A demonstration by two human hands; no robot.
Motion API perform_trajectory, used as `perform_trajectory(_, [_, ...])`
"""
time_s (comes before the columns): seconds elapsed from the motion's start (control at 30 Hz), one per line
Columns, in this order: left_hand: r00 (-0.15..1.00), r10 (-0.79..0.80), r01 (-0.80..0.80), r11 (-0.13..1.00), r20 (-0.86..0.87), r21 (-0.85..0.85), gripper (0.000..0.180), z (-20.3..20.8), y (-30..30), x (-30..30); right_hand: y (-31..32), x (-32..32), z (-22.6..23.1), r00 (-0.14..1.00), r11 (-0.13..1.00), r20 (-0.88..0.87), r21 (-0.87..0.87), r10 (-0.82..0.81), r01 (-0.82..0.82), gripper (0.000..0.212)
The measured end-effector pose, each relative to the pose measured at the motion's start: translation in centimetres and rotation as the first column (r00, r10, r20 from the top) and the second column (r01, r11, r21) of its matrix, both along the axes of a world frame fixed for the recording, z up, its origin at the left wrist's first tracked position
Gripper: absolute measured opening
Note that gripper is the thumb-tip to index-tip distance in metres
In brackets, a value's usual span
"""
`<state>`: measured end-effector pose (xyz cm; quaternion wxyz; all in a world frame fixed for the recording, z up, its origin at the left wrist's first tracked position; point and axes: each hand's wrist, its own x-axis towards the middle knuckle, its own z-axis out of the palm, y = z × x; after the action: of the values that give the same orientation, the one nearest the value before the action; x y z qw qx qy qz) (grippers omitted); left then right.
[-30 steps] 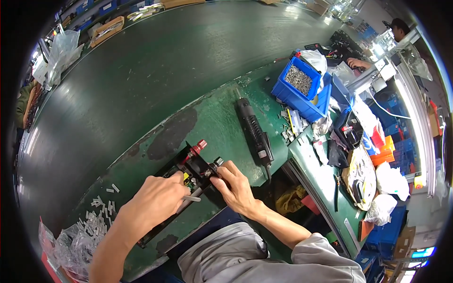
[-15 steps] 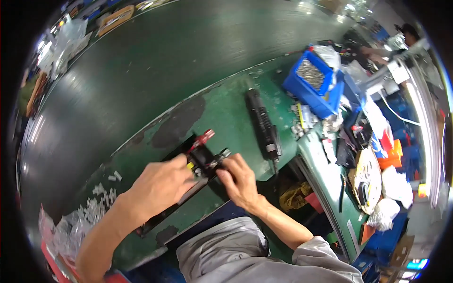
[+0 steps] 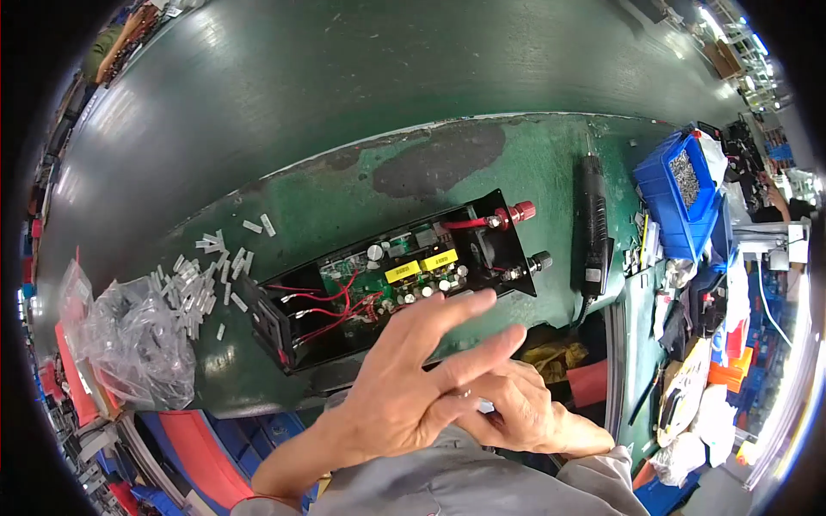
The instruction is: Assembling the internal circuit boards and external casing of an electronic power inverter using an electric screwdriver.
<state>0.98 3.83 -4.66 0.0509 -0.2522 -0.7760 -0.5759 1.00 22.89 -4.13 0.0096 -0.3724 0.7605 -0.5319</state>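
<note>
My left hand (image 3: 400, 378) is over the bench's front edge, its upper fingers stretched out and apart. Its thumb reaches my right hand (image 3: 516, 408), which is curled in front of my body. Tiny shiny bits show where the hands meet; their kind is too small to tell. Just beyond the hands lies an open black electronics housing (image 3: 344, 351), tilted on the bench. Inside are a green circuit board (image 3: 344, 273), two yellow-wrapped parts (image 3: 420, 266) and red wires (image 3: 323, 311). A red terminal post (image 3: 521, 212) and a black terminal post (image 3: 539, 261) stick out of its right end plate.
A black electric screwdriver (image 3: 593, 219) lies right of the housing. Blue bins (image 3: 680, 219), one with small metal pieces, stand at the right. Many small clear-white pieces (image 3: 194, 291) and a clear plastic bag (image 3: 142, 344) are at the left. An open drawer (image 3: 613, 370) is below the bench's right part.
Both hands have left the housing and come together nearer my body. The housing now shows its wired inside. My view has shifted, so the bench things appear elsewhere.
</note>
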Motion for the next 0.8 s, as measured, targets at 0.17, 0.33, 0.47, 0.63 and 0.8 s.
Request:
perform_trajectory(0.17, [0.997, -0.071, 0.071, 0.997, 0.028, 0.007, 0.056, -0.6, 0.4, 1.0, -0.2, 0.8, 0.6, 0.998, 0.972, -0.054, 0.230, -0.042, 0.054, 0.036])
perform_trajectory(0.33, [0.998, 0.055, -0.058, 0.979, -0.019, -0.194, 0.052, -0.4, -0.2, 0.2, 2.2, -1.3, 0.9, 0.991, 0.972, 0.131, 0.229, 0.017, -0.047, 0.034])
perform_trajectory(0.47, [0.931, 0.359, -0.322, 0.892, 0.062, -0.316, 0.047, -1.3, -1.0, 0.8, 2.7, -4.1, 4.3, 0.951, 0.897, 0.006, 0.335, -0.308, 0.289, 0.023])
perform_trajectory(0.63, [0.920, 0.388, -0.371, 0.825, -0.050, -0.427, 0.036, -2.4, -0.7, 0.4, 2.3, -7.4, 5.4, 0.993, 0.816, -0.104, 0.569, -0.052, 0.102, 0.030])
perform_trajectory(0.8, [0.915, 0.387, -0.397, 0.814, -0.112, -0.425, 0.031, -3.2, -0.7, 0.4, 1.4, -8.7, 5.6, 0.989, 0.706, -0.079, 0.708, 0.127, -0.034, 0.039])
